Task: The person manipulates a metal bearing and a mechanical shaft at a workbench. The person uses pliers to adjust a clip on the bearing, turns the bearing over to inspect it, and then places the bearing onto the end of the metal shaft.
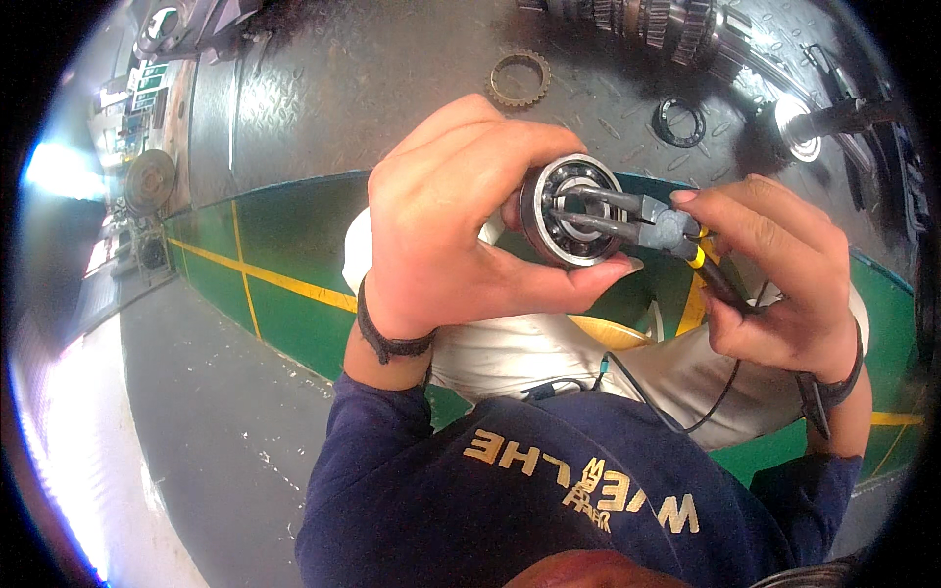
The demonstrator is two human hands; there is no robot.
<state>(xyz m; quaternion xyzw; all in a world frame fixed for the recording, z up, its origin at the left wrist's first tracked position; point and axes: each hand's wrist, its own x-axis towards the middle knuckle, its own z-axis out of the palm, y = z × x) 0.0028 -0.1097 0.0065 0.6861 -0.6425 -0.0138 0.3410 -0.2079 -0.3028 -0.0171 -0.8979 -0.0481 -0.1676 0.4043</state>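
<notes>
My left hand [461, 225] grips a steel ball bearing [542, 223] by its outer ring, thumb below and fingers over the top. The bearing's open face, with its balls showing, is turned toward the right. In my right hand [784, 265] is a pair of long-nose pliers [670, 231] with dark handles and yellow bands. Their two slim jaws are spread apart and reach across the bearing's face to its centre. Whether the tips touch the inner ring, I cannot tell.
On the metal tread-plate bench lie a brass-coloured toothed ring [520, 79] and a dark ring [679, 122]. A gear shaft [667, 27] rests at the back right. A grey metal casting [181, 27] stands at the far left. Below is green floor with yellow lines [274, 279].
</notes>
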